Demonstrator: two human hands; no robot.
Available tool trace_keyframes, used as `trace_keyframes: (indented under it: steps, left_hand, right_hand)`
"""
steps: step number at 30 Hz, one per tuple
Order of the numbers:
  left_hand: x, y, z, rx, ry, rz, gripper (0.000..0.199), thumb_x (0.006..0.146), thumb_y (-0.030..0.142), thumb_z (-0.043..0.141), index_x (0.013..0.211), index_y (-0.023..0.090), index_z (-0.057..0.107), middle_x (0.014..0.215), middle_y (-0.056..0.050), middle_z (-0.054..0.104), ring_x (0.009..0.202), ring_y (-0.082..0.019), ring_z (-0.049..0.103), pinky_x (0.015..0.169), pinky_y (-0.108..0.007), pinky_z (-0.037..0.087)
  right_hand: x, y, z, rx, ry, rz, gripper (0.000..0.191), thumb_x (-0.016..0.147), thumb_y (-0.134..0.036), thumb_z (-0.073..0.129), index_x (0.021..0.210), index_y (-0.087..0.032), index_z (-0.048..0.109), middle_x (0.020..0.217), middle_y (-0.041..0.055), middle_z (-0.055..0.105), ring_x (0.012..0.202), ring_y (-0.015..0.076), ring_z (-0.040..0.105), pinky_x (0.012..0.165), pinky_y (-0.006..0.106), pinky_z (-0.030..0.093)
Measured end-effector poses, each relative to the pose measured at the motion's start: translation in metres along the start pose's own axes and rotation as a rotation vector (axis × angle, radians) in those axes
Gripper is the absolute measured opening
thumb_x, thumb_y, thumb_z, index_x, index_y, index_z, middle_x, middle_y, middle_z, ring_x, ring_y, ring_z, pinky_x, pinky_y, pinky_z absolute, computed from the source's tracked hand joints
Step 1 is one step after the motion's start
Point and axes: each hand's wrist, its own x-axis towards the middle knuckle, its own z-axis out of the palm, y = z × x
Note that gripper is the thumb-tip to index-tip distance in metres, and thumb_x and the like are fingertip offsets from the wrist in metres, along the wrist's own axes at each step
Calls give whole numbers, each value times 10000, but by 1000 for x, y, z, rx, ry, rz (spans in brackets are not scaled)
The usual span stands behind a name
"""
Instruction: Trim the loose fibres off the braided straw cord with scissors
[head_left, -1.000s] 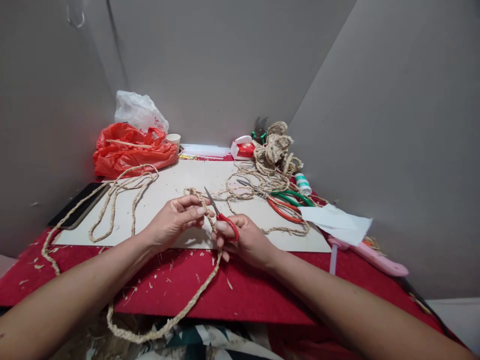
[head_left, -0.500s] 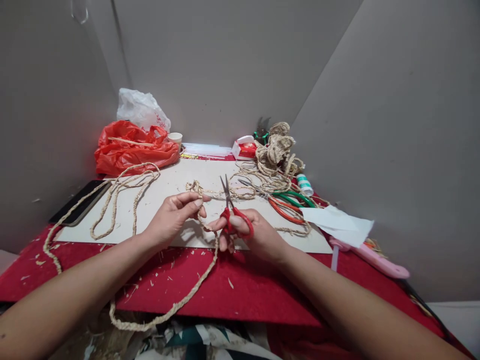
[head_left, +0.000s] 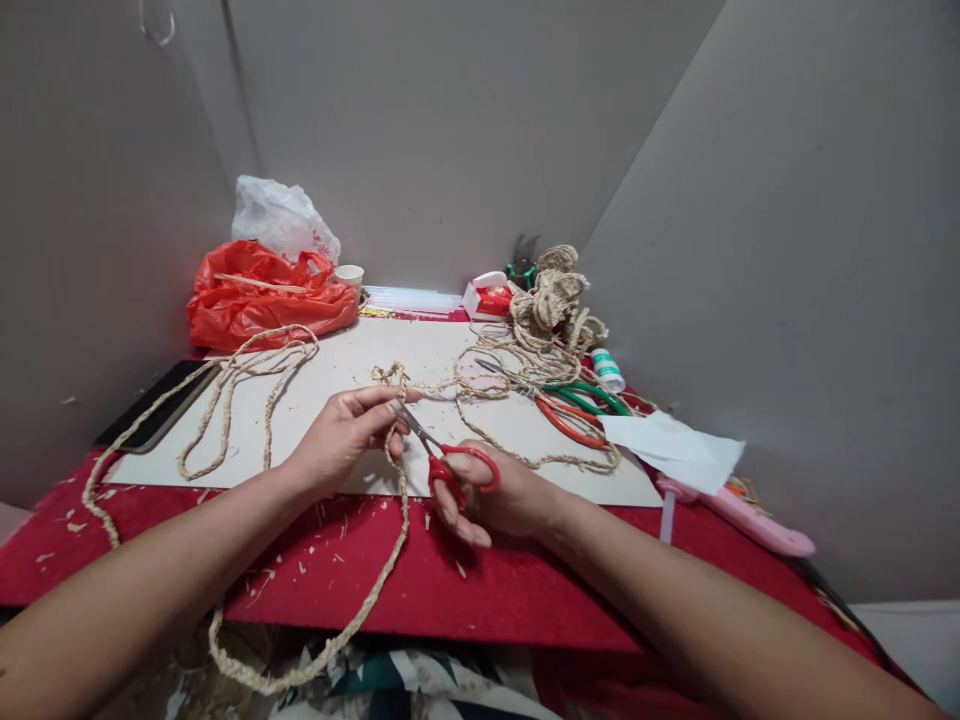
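Note:
Between thumb and fingers, my left hand (head_left: 345,435) pinches a braided straw rope (head_left: 360,612) near its frayed upper end. From there the rope hangs over the table's front edge in a loop, and more of it lies in folds at the left. My right hand (head_left: 495,490) has thumb and fingers in the handles of small red-handled scissors (head_left: 439,450). The blades point up and left, with their tips at my left fingertips, beside the rope. Whether the blades touch the rope I cannot tell.
A phone (head_left: 146,405) and a red plastic bag (head_left: 274,300) are on the left. At the right are a rope bundle (head_left: 555,290), large scissors with green and orange handles (head_left: 570,420), a white bottle (head_left: 607,370), paper (head_left: 679,450) and a pink tool (head_left: 765,525). A white board (head_left: 360,345) covers the table's middle.
The scissors have swung from upright to pointing left, their tips now at my left fingers. My right hand has let go of the rope, which now hangs straight below my left hand.

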Motion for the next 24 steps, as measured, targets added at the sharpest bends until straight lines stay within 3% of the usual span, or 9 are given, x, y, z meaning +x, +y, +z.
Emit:
trace_keyframes:
  steps: [6, 12, 19, 24]
  left_hand:
    - [0, -1, -3, -89, -43, -25, 281, 800, 233, 680, 1061, 131, 693, 780, -19, 645, 621, -74, 577, 630, -201, 453]
    - [1, -3, -4, -129, -60, -46, 306, 798, 220, 691, 1090, 130, 683, 834, -33, 659, 677, -86, 593, 701, -228, 466]
    - [1, -1, -2, -207, -78, -112, 309, 783, 207, 708, 1083, 136, 689, 820, -24, 664, 675, -82, 604, 708, -220, 473]
    - [-1, 3, 2, -265, -53, -160, 314, 746, 178, 737, 1053, 127, 698, 775, -20, 667, 646, -80, 603, 676, -206, 475]
  right_hand:
    - [0, 1, -2, 152, 17, -34, 517, 739, -600, 610, 603, -102, 639, 451, 28, 604, 290, 76, 482, 294, 148, 340]
    - [0, 1, -6, 217, -45, -37, 529, 798, -583, 540, 603, -100, 635, 434, 23, 571, 295, 83, 471, 292, 158, 328]
    - [-1, 2, -7, 282, -130, -78, 509, 868, -540, 481, 614, -119, 609, 447, 12, 568, 296, 73, 452, 297, 154, 299]
    - [1, 0, -4, 259, -115, -134, 459, 881, -482, 505, 592, -132, 574, 412, -9, 536, 276, 59, 400, 297, 146, 289]
